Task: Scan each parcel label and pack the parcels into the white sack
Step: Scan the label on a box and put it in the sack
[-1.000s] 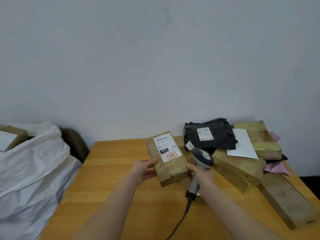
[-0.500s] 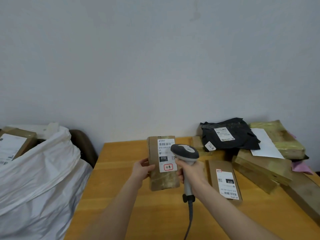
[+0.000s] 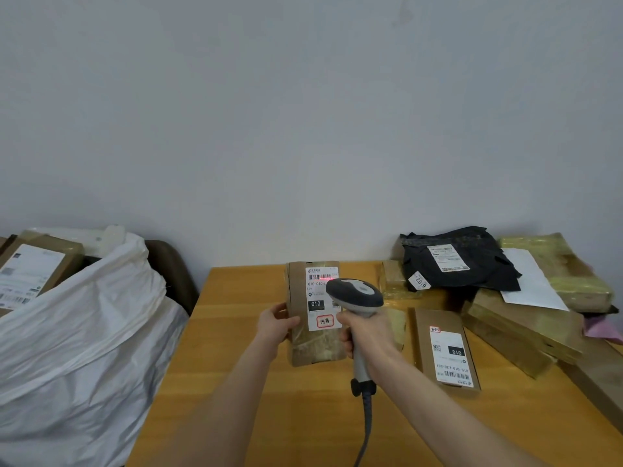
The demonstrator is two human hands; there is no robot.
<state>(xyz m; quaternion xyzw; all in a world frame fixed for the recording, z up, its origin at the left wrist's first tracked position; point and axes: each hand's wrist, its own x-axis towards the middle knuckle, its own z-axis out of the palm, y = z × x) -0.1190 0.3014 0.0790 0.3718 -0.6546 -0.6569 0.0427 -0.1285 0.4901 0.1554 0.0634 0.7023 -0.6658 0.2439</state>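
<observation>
Brown cardboard, glossy with tape at its lower end: the parcel (image 3: 303, 335) is held upright over the wooden table (image 3: 256, 416). The left hand (image 3: 274, 323) pinches its left edge between thumb and fingers. The right hand (image 3: 367, 332) is curled round the handle of the grey barcode scanner (image 3: 357, 294), a red line crossing the white label (image 3: 318, 291). The crinkled white sack (image 3: 77, 348) stands past the table's left edge. A flat labelled box (image 3: 445, 352) lies just right of the hands.
</observation>
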